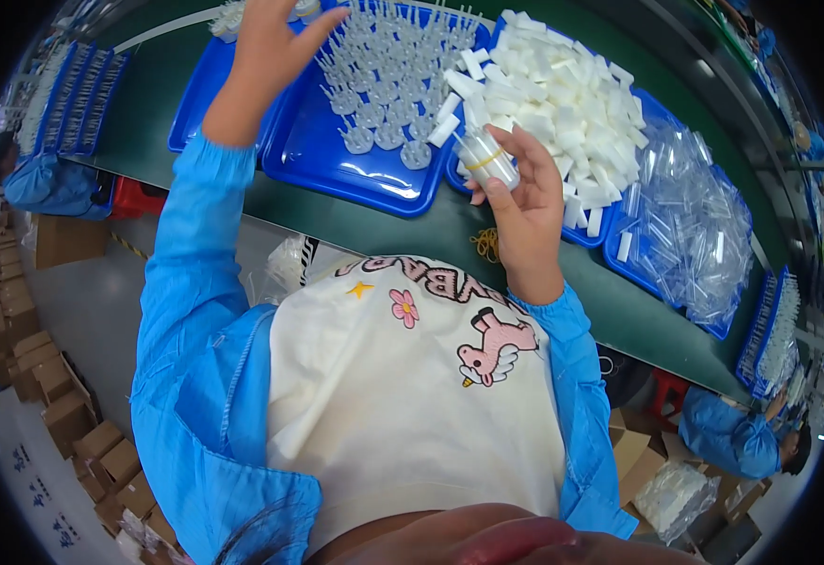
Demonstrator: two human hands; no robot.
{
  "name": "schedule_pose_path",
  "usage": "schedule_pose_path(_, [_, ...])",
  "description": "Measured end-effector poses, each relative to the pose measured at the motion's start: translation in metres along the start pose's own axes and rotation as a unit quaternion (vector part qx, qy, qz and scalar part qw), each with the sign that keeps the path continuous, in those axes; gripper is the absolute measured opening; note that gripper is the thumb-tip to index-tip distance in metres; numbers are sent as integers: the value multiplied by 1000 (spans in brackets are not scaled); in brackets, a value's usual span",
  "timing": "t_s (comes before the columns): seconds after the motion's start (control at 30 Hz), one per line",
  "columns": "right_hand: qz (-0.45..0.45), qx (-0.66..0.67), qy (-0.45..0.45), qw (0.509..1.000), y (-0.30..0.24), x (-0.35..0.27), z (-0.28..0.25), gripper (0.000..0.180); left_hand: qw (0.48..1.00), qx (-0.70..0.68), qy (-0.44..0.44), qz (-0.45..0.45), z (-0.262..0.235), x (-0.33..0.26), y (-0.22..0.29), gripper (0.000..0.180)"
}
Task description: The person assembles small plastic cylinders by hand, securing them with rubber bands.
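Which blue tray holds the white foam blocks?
The blue tray right of centre, heaped with white foam blocks, just beyond the right hand. Its left neighbour holds clear upright pieces; its right neighbour holds clear tubes.

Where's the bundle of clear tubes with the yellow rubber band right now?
In the head view, the banded tube bundle is in the right hand, held above the green table's near edge, beside the pile of white foam pieces.
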State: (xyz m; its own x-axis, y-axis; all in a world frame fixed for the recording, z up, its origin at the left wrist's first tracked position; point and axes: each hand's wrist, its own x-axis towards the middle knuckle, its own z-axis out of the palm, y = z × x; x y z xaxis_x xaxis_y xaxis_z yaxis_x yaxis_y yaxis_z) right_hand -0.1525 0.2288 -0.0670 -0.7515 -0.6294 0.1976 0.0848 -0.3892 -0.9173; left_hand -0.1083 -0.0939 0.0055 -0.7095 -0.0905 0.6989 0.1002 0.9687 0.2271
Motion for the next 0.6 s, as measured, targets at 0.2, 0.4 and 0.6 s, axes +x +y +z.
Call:
schedule_pose_path(0.2, [-46,42,-50,997,4,-1,1,70,921,-317,-201,-102,2,-56,110,53])
schedule_pose_path(0.4, [-53,-3,-92,994,3,-3,2,65,790,-526,-132,-285,24,-80,138,48])
schedule_pose_path(0.6, [-32,83,-81,993,1,-2,0,56,915,-370,-121,-107,10,-67,128,40])
